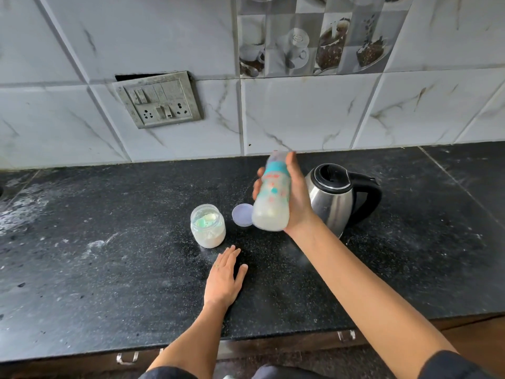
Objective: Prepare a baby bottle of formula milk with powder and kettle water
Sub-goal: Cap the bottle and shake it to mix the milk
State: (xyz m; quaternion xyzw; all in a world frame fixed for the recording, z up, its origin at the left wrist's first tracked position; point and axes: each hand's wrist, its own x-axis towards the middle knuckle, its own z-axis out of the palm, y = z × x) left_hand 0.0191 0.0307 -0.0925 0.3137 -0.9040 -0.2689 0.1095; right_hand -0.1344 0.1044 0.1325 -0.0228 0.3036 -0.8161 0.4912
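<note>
A: What is nearest to us?

B: The left hand (pixel 224 280). It lies flat on the black counter (pixel 109 269), fingers straight and a little spread. It holds nothing.

A: And just past it?

B: A small jar (pixel 208 227) of white powder. It stands up with no top on. Something green is inside. Maybe it is a scoop, but I can't tell. The round lid (pixel 241 216) lies on the counter just to the right of the jar.

A: Where is the bottle?

B: Up in the air, right of the jar and in front of the kettle (pixel 334 198). The right hand (pixel 296 198) is wrapped around the bottle (pixel 272 198), with its fingers curled round it. The bottle has white milk in the bottom. It looks blurry, so I think this is the shaking part.

A: What could go wrong?

B: If the blue-green ring on top is loose, milk could spray out. I can't tell how tight it is. The bottle could slip from the hand too. It is also near the open jar, so a bump or a drip could spoil the powder. And the kettle is close behind the hand. If it is hot, a knock could hurt.

A: Now count!

B: Two hands, one jar, one lid, one bottle, one kettle. Far back on the wall, one board of switches (pixel 158 101).
</note>
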